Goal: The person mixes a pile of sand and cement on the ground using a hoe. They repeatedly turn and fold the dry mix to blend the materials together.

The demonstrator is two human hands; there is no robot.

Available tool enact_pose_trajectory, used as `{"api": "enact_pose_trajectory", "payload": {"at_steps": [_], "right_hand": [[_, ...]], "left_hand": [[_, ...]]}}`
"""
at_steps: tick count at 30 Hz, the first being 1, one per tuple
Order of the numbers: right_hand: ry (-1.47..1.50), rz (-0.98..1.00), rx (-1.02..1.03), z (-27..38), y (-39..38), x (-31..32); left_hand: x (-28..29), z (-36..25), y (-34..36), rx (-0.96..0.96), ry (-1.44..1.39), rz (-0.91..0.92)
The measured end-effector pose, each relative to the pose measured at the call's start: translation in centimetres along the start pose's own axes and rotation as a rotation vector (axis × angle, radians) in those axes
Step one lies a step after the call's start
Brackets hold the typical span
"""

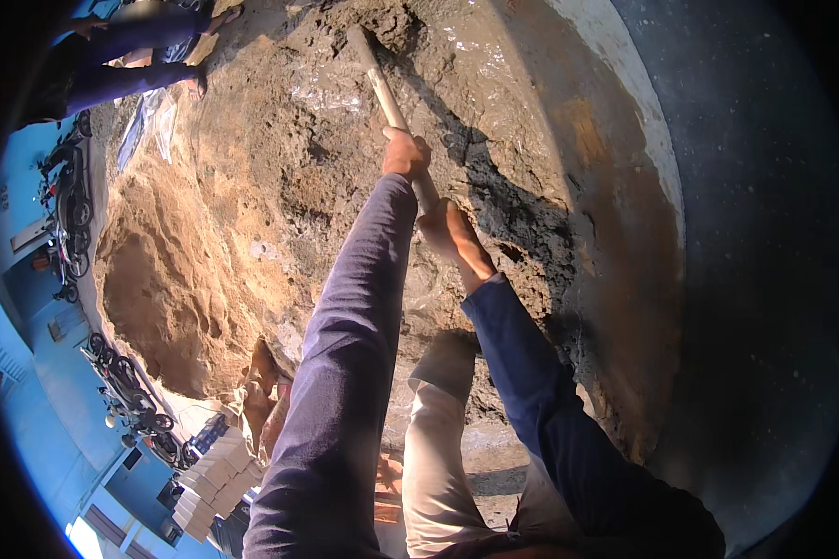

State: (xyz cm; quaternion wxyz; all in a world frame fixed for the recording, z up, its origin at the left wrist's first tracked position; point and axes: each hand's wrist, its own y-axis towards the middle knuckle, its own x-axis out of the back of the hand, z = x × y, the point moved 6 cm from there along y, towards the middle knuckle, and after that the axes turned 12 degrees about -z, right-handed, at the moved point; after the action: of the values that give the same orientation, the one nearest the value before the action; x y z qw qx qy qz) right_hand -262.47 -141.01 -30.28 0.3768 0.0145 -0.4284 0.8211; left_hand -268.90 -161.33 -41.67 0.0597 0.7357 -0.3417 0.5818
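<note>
My left hand (pixel 405 154) is closed around a long wooden handle (pixel 380 88), with my right hand (pixel 449 226) gripping it lower down, nearer my body. The handle reaches forward into wet, grey-brown mixed material (pixel 466 65) at the top of the view; whatever head it has is hidden there or too unclear to make out. Lumpy damp mix lies beneath both hands and around my legs (pixel 433 447), with a pile of dry sand (pixel 158 289) to the left.
Another person's legs (pixel 140 84) are at the upper left beside pale sacks (pixel 144 130). Parked motorbikes (pixel 70 214) line a blue wall (pixel 37 391). Stacked pale blocks (pixel 210 480) sit at lower left. A pale ledge (pixel 653 121) borders a dark surface (pixel 755 279) on the right.
</note>
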Motion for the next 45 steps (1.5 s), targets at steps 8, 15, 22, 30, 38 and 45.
{"api": "enact_pose_trajectory", "payload": {"at_steps": [8,15,22,30,38,45], "right_hand": [[-0.128,-0.173,-0.104,-22.2,-28.1,-3.2],[-0.025,-0.373,-0.035,-26.0,-35.1,-3.3],[0.225,-0.500,0.470,-6.1,-15.0,2.9],[0.186,-0.373,0.347,7.6,12.4,10.5],[0.289,-0.235,-0.174,-6.3,6.2,8.6],[0.116,-0.220,-0.174,-12.4,-14.2,-0.5]], "left_hand": [[-6.9,11.5,-26.5,0.476,-0.595,0.050],[1.1,6.5,-42.6,0.574,-0.967,0.455],[23.9,-6.2,-29.3,0.001,-1.031,-0.082],[11.8,10.3,-38.3,0.256,-0.782,0.257],[8.4,4.5,-33.4,0.105,-0.646,0.526],[0.4,1.9,-23.3,0.413,-0.952,0.532]]}}
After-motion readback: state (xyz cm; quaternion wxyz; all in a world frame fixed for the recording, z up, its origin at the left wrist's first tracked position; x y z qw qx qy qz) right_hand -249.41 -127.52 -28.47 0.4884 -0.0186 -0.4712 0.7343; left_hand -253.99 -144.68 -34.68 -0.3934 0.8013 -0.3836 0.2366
